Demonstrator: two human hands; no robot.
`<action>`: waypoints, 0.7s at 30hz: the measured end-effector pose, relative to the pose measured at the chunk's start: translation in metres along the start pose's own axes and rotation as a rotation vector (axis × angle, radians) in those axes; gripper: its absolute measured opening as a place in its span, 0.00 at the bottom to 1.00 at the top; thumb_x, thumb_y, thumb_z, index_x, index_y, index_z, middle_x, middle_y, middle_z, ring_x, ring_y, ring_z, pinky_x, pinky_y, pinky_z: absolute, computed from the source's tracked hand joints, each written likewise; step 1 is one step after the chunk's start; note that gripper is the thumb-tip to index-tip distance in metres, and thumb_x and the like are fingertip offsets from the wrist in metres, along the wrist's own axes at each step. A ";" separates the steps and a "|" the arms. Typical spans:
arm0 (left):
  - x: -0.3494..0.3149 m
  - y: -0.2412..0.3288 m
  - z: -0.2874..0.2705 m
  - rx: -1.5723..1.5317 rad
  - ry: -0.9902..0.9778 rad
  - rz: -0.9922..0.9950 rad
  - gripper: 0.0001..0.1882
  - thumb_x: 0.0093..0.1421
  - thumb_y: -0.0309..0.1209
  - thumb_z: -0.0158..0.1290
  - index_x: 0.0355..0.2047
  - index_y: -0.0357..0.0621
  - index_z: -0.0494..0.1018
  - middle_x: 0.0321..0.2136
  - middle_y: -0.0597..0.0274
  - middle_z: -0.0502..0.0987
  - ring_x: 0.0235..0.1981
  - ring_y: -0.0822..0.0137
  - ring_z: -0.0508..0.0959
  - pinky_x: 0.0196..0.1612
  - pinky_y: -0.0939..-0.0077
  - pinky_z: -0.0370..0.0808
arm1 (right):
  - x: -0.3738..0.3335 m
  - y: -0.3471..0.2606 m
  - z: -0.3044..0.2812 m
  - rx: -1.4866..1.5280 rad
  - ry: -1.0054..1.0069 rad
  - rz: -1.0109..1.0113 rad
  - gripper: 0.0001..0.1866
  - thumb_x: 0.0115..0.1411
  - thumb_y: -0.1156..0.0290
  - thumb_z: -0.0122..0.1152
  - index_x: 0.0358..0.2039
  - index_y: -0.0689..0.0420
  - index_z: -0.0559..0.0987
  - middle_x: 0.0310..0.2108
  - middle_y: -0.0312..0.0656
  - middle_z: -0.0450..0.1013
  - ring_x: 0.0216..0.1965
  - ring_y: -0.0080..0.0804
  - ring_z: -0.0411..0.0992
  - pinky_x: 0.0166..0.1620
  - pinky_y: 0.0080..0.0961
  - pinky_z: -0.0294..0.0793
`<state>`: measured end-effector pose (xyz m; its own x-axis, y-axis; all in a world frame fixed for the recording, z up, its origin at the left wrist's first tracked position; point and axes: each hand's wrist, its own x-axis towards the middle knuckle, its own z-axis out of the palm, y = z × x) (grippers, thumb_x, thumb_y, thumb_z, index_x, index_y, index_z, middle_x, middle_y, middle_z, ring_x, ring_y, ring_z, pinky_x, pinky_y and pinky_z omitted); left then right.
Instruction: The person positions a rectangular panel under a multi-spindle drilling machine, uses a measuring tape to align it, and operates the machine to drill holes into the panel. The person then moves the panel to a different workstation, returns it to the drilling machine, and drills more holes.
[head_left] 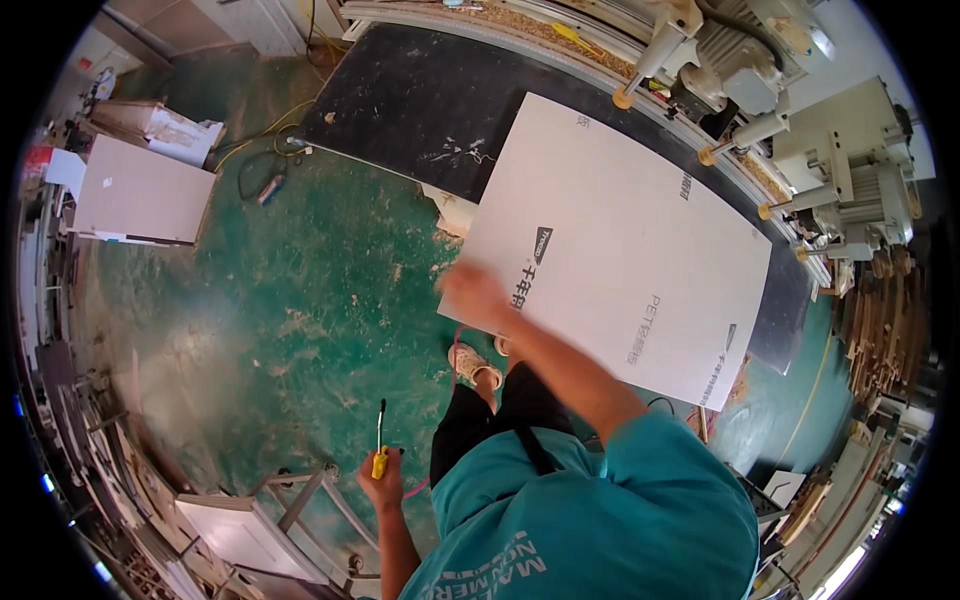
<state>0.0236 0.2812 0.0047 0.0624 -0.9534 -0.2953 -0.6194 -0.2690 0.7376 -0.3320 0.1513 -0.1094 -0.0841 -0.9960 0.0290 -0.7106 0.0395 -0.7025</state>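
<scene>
My left hand (380, 482), low and left of my body, is closed around the yellow handle of an air blow gun (380, 460). Its thin metal nozzle points up and ends in a dark tip. A pink hose (416, 488) shows beside that hand. A large white board (610, 250) with printed marks lies flat in front of me. My right arm reaches across my body, and my right hand (473, 292) is over or at the board's near left edge. Motion smears its fingers, and whether it touches the board I cannot tell.
The board rests on a black machine table (420, 100). Motors and clamp rods (740, 130) line its far right side. Boxes and a panel (145, 190) stand at the left. A metal-framed cart (300, 500) is at lower left. Wood strips (880, 320) are stacked at right.
</scene>
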 end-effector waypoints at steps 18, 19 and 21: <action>0.028 0.040 0.022 0.417 -0.378 0.249 0.19 0.51 0.43 0.63 0.23 0.37 0.79 0.13 0.59 0.76 0.17 0.64 0.77 0.25 0.69 0.73 | -0.111 0.043 -0.079 -0.069 0.685 0.596 0.04 0.54 0.72 0.55 0.31 0.55 0.76 0.30 0.45 0.74 0.34 0.49 0.74 0.36 0.45 0.74; 0.029 0.054 0.035 0.432 -0.400 0.287 0.19 0.51 0.44 0.63 0.23 0.38 0.79 0.13 0.58 0.76 0.17 0.63 0.78 0.25 0.69 0.73 | -0.112 0.077 -0.102 -0.105 0.710 0.629 0.04 0.55 0.71 0.55 0.31 0.54 0.76 0.31 0.45 0.74 0.35 0.48 0.74 0.37 0.45 0.75; 0.026 0.079 0.060 0.462 -0.436 0.344 0.19 0.51 0.45 0.63 0.23 0.39 0.79 0.13 0.57 0.76 0.17 0.62 0.78 0.25 0.67 0.72 | -0.118 0.115 -0.142 -0.162 0.810 0.670 0.04 0.56 0.71 0.55 0.32 0.54 0.77 0.31 0.45 0.74 0.37 0.47 0.74 0.39 0.44 0.75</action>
<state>-0.0709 0.2430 0.0185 -0.4541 -0.8063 -0.3790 -0.8214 0.2141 0.5287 -0.5034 0.2843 -0.0925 -0.8901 -0.4196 0.1779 -0.4266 0.6297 -0.6492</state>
